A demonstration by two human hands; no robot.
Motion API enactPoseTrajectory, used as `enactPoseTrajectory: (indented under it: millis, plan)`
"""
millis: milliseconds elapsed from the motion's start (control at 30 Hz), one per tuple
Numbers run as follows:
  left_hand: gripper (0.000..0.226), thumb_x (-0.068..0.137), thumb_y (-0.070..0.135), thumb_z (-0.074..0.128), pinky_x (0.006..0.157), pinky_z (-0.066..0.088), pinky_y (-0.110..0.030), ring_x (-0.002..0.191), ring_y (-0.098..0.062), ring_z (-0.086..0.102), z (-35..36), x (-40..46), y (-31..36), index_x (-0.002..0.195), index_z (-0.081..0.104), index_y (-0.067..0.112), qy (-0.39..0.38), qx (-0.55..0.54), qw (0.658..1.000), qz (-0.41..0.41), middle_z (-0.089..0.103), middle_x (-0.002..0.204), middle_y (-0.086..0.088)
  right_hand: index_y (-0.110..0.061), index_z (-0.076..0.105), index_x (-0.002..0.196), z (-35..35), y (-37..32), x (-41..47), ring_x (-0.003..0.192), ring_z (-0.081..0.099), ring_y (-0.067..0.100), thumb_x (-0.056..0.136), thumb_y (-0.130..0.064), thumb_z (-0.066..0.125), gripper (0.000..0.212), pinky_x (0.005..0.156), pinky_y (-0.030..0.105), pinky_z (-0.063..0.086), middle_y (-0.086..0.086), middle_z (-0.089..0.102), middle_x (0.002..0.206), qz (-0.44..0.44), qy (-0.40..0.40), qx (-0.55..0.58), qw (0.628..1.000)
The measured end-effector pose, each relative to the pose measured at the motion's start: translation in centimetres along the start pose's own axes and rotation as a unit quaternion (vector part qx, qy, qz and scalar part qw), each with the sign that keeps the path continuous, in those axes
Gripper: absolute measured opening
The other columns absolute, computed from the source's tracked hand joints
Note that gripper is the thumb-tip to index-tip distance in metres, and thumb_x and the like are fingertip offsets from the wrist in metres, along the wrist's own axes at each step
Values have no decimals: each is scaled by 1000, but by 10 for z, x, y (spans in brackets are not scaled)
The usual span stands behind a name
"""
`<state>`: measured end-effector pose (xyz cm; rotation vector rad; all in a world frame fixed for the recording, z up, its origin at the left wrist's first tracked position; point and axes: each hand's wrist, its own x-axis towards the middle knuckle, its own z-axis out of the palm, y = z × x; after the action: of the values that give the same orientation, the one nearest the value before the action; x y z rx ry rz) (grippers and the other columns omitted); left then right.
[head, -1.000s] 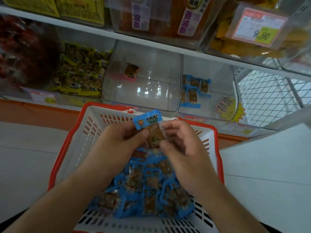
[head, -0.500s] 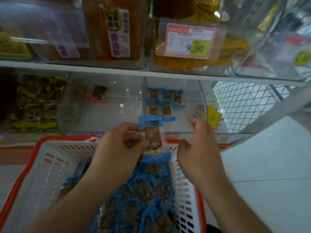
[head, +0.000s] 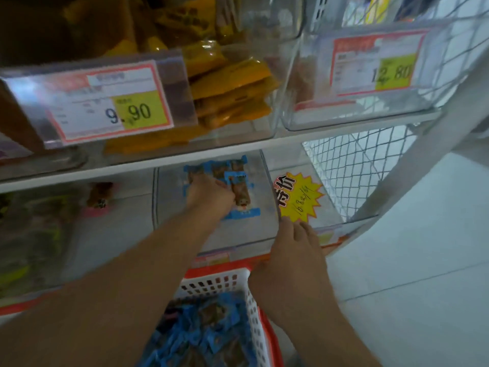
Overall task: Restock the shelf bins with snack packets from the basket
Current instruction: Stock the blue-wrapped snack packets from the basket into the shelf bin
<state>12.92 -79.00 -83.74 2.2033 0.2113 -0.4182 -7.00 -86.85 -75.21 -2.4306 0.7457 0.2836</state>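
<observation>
My left hand [head: 209,196] reaches deep into a clear shelf bin [head: 267,229] on the lower shelf and holds a blue-edged snack packet [head: 240,197] next to several like packets [head: 211,169] lying at the bin's back. My right hand [head: 293,258] rests with straight fingers on the bin's front right corner, just below a yellow starburst label [head: 297,196]. The white basket with a red rim [head: 248,282] sits under my arms at the bottom, full of the same blue packets [head: 206,332].
A neighbouring clear bin [head: 105,231] to the left holds one brown packet [head: 99,194]. Above, bins with orange packets [head: 232,88] carry price tags reading 9.90 [head: 113,102] and 12.80 [head: 375,67]. A white wire mesh panel [head: 352,165] closes the shelf's right end; pale floor lies right.
My left hand carried the blue packet from above the basket forward into the bin. My right hand let go of it and moved onto the bin's front corner. The view moved closer to the shelf.
</observation>
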Motion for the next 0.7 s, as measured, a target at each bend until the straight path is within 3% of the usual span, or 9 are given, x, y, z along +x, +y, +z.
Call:
enactPoseTrajectory:
  millis: [100,267,367,467,600,700]
  plan:
    - [17,79,26,74,77,63,-38,80,-24,71,22,21,-1,92,72,16,57,32,998,-25,75,95,-8,-18,27,155,1,2,5,156,17,27,85,-29,67,81,129,45,22,0,36,159,3,-9,-1,1000]
    - [18,86,21,76,66,63,-38,82,-24,70,27,9,3,102,72,13,79,198,976,52,73,96,-8,-23,29,148,0,-1,9,156,13,24,87,-34,75,77,130,47,23,-4,34,158,4,-15,0,1000]
    - [24,88,24,78,65,56,-33,89,-21,69,26,4,1,107,67,14,83,217,967,107,71,103,-4,-22,29,147,-1,-1,9,157,12,25,89,-33,71,73,130,47,22,-2,33,159,2,-11,0,1000]
    - [22,92,19,73,73,56,-35,97,-17,64,21,-6,2,111,62,21,88,204,960,167,66,112,-1,-23,28,149,-1,1,8,156,13,24,89,-31,71,75,130,47,23,-3,33,159,-2,-13,0,1000]
    - [11,101,22,61,70,53,-22,90,-6,62,6,-35,2,111,62,27,30,175,957,228,66,106,7,-20,32,150,-6,0,5,154,18,25,89,-31,71,74,128,47,25,0,37,158,1,-18,8,1000]
    - [10,102,24,60,73,49,-15,88,2,60,-23,-74,-1,109,63,31,-25,164,946,278,62,100,15,-14,40,145,-13,-3,1,143,35,29,87,-26,65,64,120,48,35,5,48,145,-4,-2,19,1000]
